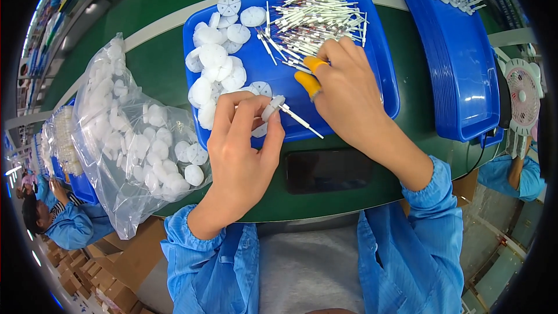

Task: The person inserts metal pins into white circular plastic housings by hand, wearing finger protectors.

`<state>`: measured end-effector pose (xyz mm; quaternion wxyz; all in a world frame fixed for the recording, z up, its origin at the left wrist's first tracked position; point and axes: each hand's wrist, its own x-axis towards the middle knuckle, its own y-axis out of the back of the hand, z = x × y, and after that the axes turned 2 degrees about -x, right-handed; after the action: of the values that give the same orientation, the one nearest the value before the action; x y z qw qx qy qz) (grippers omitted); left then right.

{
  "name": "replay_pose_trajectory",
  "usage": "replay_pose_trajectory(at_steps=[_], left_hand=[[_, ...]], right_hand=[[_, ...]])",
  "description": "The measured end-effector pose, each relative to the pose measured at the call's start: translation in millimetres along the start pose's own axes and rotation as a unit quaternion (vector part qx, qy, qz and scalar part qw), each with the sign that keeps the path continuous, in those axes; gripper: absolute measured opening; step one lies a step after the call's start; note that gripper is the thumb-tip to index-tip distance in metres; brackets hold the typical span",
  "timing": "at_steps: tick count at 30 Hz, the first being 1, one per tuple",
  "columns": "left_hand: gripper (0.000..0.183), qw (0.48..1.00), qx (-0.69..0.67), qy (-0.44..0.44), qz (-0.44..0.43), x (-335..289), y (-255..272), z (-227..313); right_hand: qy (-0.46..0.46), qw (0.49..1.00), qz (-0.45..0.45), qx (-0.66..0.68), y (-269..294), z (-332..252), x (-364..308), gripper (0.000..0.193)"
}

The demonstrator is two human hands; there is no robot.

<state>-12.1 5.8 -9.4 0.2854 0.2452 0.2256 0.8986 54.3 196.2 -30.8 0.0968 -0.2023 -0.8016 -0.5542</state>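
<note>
My left hand (241,145) pinches a white plastic disc (271,108) between thumb and fingers. From the disc a thin white rod (302,121) sticks out, slanting down to the right. My right hand (346,90), with yellow finger cots (309,84) on thumb and index finger, reaches over the near edge of a pile of thin white rods (317,20). Its thumb and index tip stand apart with rod ends at the gap; the other fingers are curled. Both hands are over a blue tray (381,70), whose left side holds loose white discs (214,55).
A clear plastic bag (131,197) of white discs lies left of the tray. A dark phone-like slab (328,171) rests on the green table (267,203) in front. At right are stacked blue trays (465,81), rods on the top one, and a small fan (522,84). Other people sit left and right.
</note>
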Motion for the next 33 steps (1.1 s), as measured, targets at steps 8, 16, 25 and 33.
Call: replay_pose_trajectory(at_steps=[8,16,25,33], left_hand=[[0.016,0.995,-0.064,0.068,-0.046,3,7,2],[0.016,0.986,-0.112,0.085,-0.095,1,2,2],[0.019,0.994,-0.052,0.016,-0.099,1,-4,4],[0.020,0.995,-0.034,0.031,-0.091,-1,-4,4]], right_hand=[[0.003,0.999,-0.036,-0.035,14,7,-16,0.016],[-0.045,0.963,-0.063,0.258,51,-10,-43,0.043],[0.020,0.971,-0.107,0.211,47,-6,-50,0.034],[0.012,0.974,-0.106,0.198,46,-12,-48,0.036]])
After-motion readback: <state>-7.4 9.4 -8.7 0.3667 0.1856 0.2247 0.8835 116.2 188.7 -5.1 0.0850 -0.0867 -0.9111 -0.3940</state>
